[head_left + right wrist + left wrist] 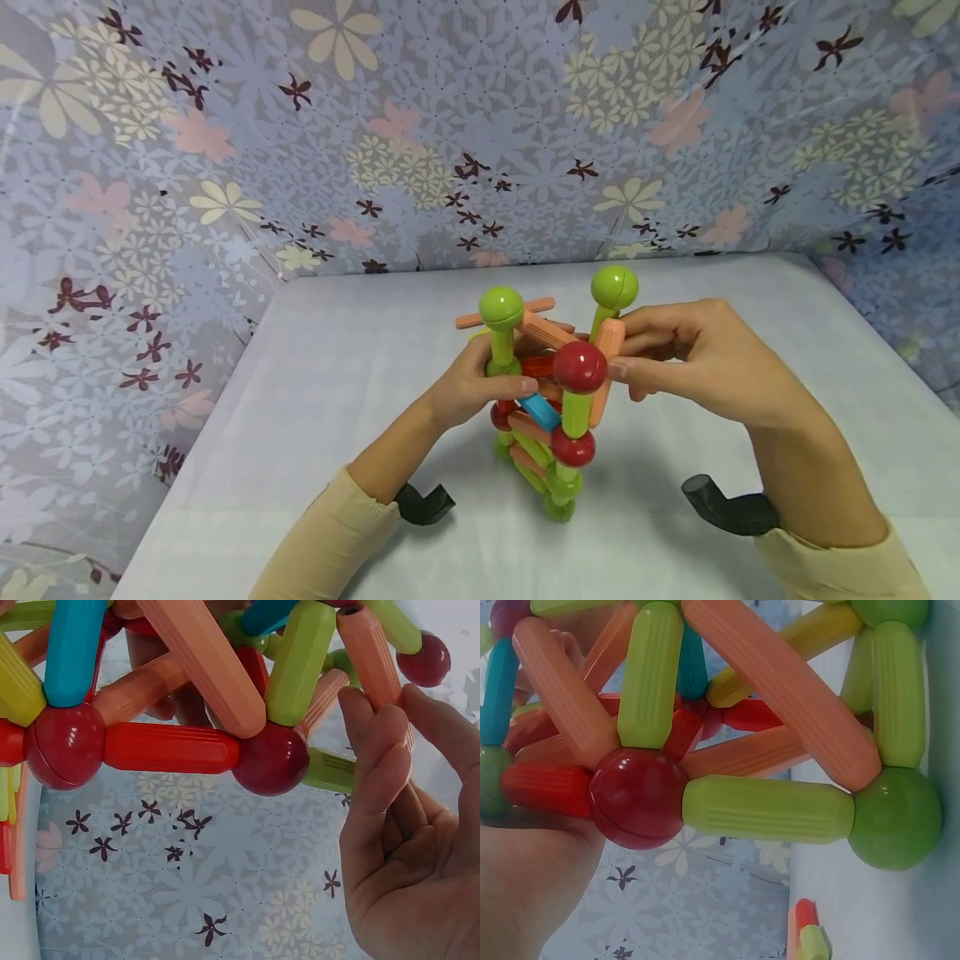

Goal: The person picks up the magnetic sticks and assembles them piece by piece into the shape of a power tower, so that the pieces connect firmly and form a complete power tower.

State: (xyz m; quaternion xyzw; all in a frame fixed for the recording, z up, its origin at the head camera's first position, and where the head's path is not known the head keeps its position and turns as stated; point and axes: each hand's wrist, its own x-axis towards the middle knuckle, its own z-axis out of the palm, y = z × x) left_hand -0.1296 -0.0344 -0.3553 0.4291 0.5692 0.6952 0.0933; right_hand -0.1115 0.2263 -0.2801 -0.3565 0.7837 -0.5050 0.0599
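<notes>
A tall frame of magnetic sticks and balls stands on the table, with green and red balls (581, 367) at its joints. My left hand (468, 387) grips its left side, thumb by a blue stick (540, 411); other fingers are partly hidden behind the sticks. On the right, my right hand (705, 358) pinches an orange stick (609, 340) beside the upper red ball. The right wrist view shows thumb and fingers on this orange stick (371, 656), its top end close to a ball at the picture's edge. In the left wrist view, green, red and orange sticks (780, 690) meet at balls.
Behind the frame lies a loose orange stick (468, 320), with a bit of yellow-green near it. The left wrist view shows a few loose sticks (810, 934) on the white tabletop (337, 333). Flowered cloth (450, 125) rises behind the table.
</notes>
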